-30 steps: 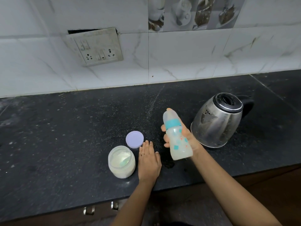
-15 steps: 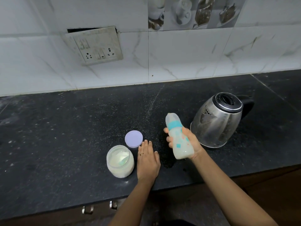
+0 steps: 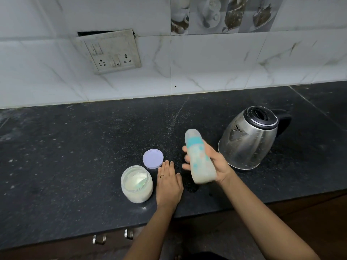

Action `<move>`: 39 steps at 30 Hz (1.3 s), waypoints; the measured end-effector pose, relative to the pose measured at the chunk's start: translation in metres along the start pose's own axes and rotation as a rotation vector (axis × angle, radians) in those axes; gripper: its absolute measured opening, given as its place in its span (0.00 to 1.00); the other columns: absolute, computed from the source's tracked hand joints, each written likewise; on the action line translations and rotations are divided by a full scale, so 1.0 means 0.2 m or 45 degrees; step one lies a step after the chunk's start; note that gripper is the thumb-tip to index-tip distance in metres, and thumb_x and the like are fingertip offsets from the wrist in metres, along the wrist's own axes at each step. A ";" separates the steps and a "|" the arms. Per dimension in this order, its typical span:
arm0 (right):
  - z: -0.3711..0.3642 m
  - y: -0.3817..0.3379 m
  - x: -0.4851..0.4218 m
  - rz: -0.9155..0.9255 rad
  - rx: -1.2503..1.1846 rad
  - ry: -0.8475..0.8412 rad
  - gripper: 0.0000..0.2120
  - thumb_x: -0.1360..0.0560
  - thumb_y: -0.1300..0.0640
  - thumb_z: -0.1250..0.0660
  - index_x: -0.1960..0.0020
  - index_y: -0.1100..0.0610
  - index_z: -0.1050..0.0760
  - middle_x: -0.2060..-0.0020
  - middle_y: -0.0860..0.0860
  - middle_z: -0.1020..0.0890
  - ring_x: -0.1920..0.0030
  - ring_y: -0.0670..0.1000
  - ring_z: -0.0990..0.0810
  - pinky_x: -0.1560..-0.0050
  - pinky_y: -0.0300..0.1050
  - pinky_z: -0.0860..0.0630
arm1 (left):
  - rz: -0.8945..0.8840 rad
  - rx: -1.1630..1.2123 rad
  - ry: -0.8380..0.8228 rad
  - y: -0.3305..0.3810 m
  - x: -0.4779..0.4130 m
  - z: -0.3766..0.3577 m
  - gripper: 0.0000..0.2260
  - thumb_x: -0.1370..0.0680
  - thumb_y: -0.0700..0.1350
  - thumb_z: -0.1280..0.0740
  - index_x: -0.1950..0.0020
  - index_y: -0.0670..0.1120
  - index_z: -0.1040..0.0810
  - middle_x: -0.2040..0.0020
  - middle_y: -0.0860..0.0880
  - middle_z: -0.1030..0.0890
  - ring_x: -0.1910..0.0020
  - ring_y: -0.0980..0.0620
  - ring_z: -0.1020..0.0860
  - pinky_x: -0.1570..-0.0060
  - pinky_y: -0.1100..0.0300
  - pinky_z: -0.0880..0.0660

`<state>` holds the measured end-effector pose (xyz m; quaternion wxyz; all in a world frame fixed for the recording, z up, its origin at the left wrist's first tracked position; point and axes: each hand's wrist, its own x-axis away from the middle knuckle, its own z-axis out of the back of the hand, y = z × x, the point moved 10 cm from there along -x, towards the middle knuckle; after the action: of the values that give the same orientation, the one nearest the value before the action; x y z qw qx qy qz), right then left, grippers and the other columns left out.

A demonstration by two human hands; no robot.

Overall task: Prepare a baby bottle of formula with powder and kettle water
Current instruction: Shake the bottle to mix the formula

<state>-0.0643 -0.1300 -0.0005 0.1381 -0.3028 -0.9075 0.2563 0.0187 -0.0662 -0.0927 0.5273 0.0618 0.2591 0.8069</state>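
Observation:
My right hand (image 3: 216, 164) grips a capped baby bottle (image 3: 199, 156) with a teal ring and milky liquid inside; it is held above the counter, tilted left and motion-blurred. My left hand (image 3: 169, 182) lies flat, palm down, on the black counter (image 3: 75, 156), holding nothing. Just left of it stands an open jar of formula powder (image 3: 136, 183). The jar's lilac lid (image 3: 152, 158) lies flat behind it, near my left fingertips. A steel kettle (image 3: 247, 139) with a black lid and handle stands right of the bottle.
A tiled wall with a tilted switch-and-socket plate (image 3: 110, 51) rises behind the counter. The counter's front edge runs just below my wrists, with drawer handles (image 3: 99, 239) under it.
The bottle in my right hand has moved up and down and changed tilt, now blurred with motion. My left hand, the jar, lid and kettle have stayed put.

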 end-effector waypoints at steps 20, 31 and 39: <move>0.19 -0.01 0.01 0.131 -0.186 0.344 0.32 0.42 0.58 0.19 0.42 0.61 0.29 0.54 0.61 0.20 0.59 0.56 0.19 0.57 0.56 0.19 | 0.026 -0.014 -0.007 0.00 0.00 0.00 0.27 0.23 0.50 0.52 0.30 0.37 0.31 0.30 0.38 0.30 0.28 0.44 0.34 0.27 0.52 0.46; 0.12 0.02 0.03 -0.023 -0.023 0.171 0.37 0.39 0.53 0.19 0.37 0.63 0.31 0.55 0.61 0.19 0.58 0.57 0.18 0.52 0.58 0.19 | 0.004 -0.018 0.002 0.01 0.01 0.00 0.27 0.22 0.50 0.51 0.30 0.36 0.30 0.30 0.37 0.30 0.28 0.43 0.34 0.27 0.52 0.46; 0.09 0.02 0.00 -0.047 0.018 0.145 0.45 0.39 0.56 0.19 0.29 0.57 0.38 0.54 0.61 0.21 0.60 0.57 0.19 0.57 0.54 0.20 | -0.001 -0.064 0.013 0.01 0.00 0.00 0.26 0.23 0.49 0.50 0.32 0.36 0.29 0.32 0.37 0.28 0.30 0.42 0.32 0.28 0.50 0.44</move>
<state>-0.0696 -0.1352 -0.0172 0.1964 -0.2991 -0.9018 0.2424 0.0158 -0.0665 -0.0918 0.5278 0.0444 0.2414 0.8132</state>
